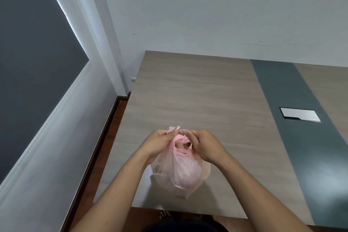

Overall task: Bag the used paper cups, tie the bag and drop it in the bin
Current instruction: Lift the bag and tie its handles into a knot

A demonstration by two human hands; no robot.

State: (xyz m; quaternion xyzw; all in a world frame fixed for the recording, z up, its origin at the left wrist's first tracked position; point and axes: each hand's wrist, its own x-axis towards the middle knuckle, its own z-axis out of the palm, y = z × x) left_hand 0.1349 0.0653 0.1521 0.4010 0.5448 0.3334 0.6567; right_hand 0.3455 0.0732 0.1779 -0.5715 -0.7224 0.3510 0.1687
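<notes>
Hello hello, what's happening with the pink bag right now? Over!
Left hand and right hand both gripping the handles of the pink bag, mid-knot. Bag resting on the table. No bin in view. Nothing in the way.

Bag on table near front edge — metal plate far right, wall behind.
</notes>
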